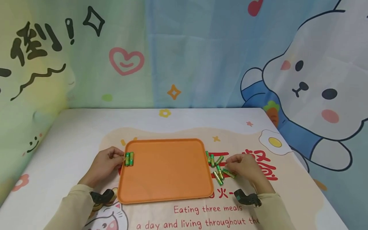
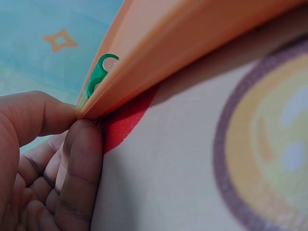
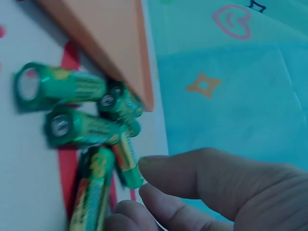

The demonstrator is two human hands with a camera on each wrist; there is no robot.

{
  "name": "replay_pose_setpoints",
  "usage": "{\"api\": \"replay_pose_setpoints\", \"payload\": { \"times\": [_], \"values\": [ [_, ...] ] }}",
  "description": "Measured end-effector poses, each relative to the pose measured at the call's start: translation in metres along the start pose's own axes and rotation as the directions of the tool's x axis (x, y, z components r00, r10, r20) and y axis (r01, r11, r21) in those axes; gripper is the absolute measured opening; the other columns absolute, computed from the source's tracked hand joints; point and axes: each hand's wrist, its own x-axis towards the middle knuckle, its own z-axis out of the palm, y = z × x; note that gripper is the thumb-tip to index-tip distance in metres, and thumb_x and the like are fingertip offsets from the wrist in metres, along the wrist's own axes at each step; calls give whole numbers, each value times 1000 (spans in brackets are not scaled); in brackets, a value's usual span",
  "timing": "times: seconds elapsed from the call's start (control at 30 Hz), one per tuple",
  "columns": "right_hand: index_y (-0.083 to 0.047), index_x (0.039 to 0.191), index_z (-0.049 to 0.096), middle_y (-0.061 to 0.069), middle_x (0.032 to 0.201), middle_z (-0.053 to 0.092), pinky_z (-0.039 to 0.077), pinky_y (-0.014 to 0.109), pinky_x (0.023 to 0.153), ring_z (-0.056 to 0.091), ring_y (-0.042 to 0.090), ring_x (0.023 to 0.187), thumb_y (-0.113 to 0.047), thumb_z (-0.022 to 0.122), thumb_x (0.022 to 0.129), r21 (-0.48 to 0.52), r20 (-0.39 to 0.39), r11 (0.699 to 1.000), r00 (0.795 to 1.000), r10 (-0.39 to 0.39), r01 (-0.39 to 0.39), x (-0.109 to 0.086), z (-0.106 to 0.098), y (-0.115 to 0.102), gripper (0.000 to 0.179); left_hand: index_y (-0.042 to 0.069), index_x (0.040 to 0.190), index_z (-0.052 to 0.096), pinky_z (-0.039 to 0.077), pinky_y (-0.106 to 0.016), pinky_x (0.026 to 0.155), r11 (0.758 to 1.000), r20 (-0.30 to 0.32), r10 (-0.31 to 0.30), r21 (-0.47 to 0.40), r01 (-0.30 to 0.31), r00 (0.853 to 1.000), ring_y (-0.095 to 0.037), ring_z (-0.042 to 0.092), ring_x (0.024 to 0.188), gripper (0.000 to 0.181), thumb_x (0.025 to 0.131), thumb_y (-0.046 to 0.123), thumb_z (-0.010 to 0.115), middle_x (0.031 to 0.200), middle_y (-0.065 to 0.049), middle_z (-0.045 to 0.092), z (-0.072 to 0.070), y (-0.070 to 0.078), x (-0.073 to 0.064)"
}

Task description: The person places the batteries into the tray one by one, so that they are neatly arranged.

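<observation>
An orange tray [image 1: 168, 174] lies on the table. Two green batteries [image 1: 129, 159] stand side by side in it along its left edge. My left hand [image 1: 104, 164] pinches the tray's left rim between thumb [image 2: 53, 110] and forefinger, right beside those batteries. Several more green batteries [image 1: 219, 172] lie loosely grouped off the tray's right side, pointing various ways. Just right of this group is my right hand [image 1: 244, 166], its thumb and fingers loosely bent with nothing between them. In the right wrist view, the thumb tip comes close to one battery [image 3: 126, 161].
The cloth under the tray [image 1: 184, 220] is printed with red writing, a fried egg and cartoon figures. Behind the table hangs a patterned curtain [image 1: 195, 64]. A dark camera strap sits on each wrist.
</observation>
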Motion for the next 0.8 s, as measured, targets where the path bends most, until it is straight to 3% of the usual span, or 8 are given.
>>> {"api": "replay_pose_setpoints", "payload": {
  "times": [0.3, 0.6, 0.8],
  "values": [
    [-6, 99, 75, 5, 92, 68, 49, 36, 73, 57, 25, 89, -15, 82, 83, -132, 43, 991, 999, 1, 5, -7, 5, 6, 20, -5, 115, 63, 50, -24, 67, 1000, 3, -16, -17, 16, 1000, -17, 58, 77, 25, 93, 7, 62, 88, -6, 65, -2, -3, -1],
    [-7, 97, 76, 3, 84, 66, 48, 37, 72, 56, 24, 84, -12, 82, 83, -250, 66, 968, 998, -4, 21, -5, 5, 5, 16, -5, 111, 64, 52, -23, 66, 1000, -4, 9, -28, -9, 1000, -13, 60, 73, 21, 92, 4, 63, 85, -6, 66, -1, -4, -1],
    [-7, 94, 75, 2, 83, 66, 47, 34, 68, 56, 22, 82, -14, 81, 83, -249, 43, 967, 998, -36, 45, -5, 6, 3, 15, -5, 112, 64, 52, -24, 66, 998, -3, 2, -64, -2, 1000, -15, 59, 75, 21, 94, 6, 63, 87, -7, 64, -1, -3, 0]
  ]
}}
